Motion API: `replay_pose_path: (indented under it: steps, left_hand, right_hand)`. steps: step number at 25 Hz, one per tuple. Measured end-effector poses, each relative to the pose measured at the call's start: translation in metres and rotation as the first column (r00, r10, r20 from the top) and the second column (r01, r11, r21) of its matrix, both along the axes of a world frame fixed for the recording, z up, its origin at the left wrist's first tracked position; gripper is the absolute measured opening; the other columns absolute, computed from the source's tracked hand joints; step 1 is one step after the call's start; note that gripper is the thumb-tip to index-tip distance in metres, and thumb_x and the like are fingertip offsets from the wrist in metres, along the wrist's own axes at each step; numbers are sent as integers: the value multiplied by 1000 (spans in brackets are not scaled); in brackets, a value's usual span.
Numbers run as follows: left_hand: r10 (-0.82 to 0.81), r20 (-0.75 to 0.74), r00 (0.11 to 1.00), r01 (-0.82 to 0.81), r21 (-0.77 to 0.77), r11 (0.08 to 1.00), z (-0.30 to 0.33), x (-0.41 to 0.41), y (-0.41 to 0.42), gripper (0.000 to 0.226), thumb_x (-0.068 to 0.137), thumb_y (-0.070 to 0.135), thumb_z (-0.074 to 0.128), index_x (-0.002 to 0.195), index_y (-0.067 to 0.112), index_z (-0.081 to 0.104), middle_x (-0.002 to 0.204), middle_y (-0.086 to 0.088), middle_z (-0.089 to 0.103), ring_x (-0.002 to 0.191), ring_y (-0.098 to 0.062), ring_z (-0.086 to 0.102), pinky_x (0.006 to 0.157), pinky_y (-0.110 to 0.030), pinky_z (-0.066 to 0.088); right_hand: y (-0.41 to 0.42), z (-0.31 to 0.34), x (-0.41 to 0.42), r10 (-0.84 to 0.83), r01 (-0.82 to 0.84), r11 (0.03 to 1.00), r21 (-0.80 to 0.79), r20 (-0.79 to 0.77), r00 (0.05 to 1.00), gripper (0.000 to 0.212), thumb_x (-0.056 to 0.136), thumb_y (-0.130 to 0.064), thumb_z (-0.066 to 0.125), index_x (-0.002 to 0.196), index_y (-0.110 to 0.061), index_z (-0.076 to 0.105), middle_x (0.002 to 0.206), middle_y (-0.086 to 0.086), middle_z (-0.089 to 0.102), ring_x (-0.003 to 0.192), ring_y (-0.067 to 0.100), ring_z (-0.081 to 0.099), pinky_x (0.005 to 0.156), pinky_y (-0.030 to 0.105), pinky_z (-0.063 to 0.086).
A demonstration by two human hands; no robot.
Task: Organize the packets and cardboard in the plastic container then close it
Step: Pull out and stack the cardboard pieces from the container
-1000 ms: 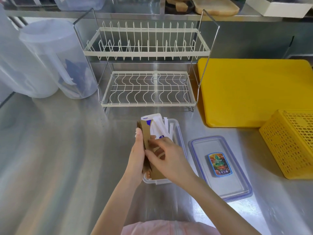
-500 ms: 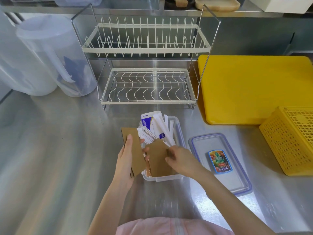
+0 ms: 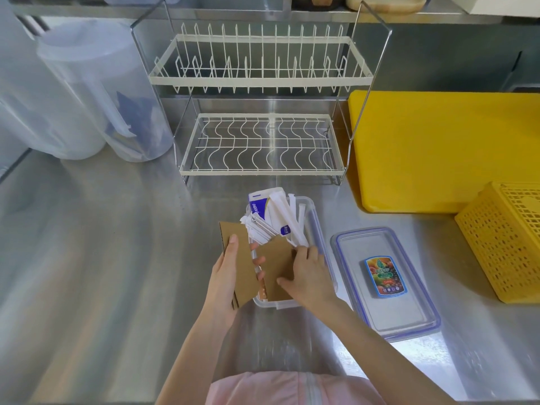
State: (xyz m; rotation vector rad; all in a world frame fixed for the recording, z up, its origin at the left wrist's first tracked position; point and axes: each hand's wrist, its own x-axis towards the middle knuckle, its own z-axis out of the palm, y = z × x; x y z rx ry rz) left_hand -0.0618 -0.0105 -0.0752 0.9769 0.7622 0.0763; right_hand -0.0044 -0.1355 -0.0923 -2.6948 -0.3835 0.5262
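Single view: we look from head height, forward and steeply down, wide-angle, close over the steel counter (image 3: pixel 96 258). Our forearms enter from the bottom edge; the dish rack (image 3: pixel 260 112) closes the far side. No second view overlaps.

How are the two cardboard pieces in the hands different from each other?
The left cardboard piece is held by the left hand beside the plastic container, outside its wall; the right cardboard piece sits over the container, under the right hand. The left piece shows its full length; the right one is partly hidden. Both are plain brown.
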Motion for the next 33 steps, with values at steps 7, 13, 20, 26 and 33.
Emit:
replay_pose_path:
  steps: [7, 13, 20, 26, 33]
  left_hand:
    - [2, 0, 1000, -2, -5, 1000, 0, -1, 1, 34, 86, 50, 46, 92, 22, 65, 79, 9, 76, 68, -10, 71, 61, -31, 57]
    - [3, 14, 1000, -3, -18, 1000, 0, -3, 2, 34, 85, 51, 46, 90, 23, 65, 73, 6, 76, 65, -10, 71, 62, -31, 59]
    - [13, 8, 1000, -13, -19, 1000, 2, -5, 1, 31, 86, 50, 46, 100, 27, 60, 89, 6, 75, 73, -12, 72, 67, -33, 58]
    - [-3, -25, 1000, 3, 6, 1000, 3, -4, 0, 28, 85, 52, 45, 90, 30, 62, 77, 11, 76, 68, -10, 72, 67, -34, 59]
    - [-24, -73, 997, 26, 29, 999, 7, -5, -1, 29, 84, 53, 47, 83, 30, 64, 72, 9, 76, 67, -10, 72, 74, -37, 55]
  right_hand:
    - [1, -3, 1, -21, 21, 1000, 11, 35, 999, 60, 76, -34, 67, 120, -9, 34, 128, 12, 40, 121, 25, 38, 101, 33, 38]
    - [-4, -1, -3, -29, 28, 997, 72, 13, 999, 50, 81, -34, 61, 120, -14, 37, 127, 8, 42, 116, 22, 49, 96, 34, 46]
    - [-11, 3, -10, -25, 8, 979, 204, 81, 996, 31, 85, -22, 54, 113, -12, 44, 122, 7, 47, 109, 22, 51, 89, 34, 50]
    - [-17, 12, 6, -104, 84, 931, 355, 39, 994, 26, 85, -15, 54, 111, -11, 54, 118, 7, 54, 92, 17, 57, 79, 24, 46]
    - [-24, 30, 15, -268, 306, 811, 499, -149, 952, 39, 86, -20, 56, 123, -13, 48, 119, 6, 60, 97, 19, 57, 76, 21, 41]
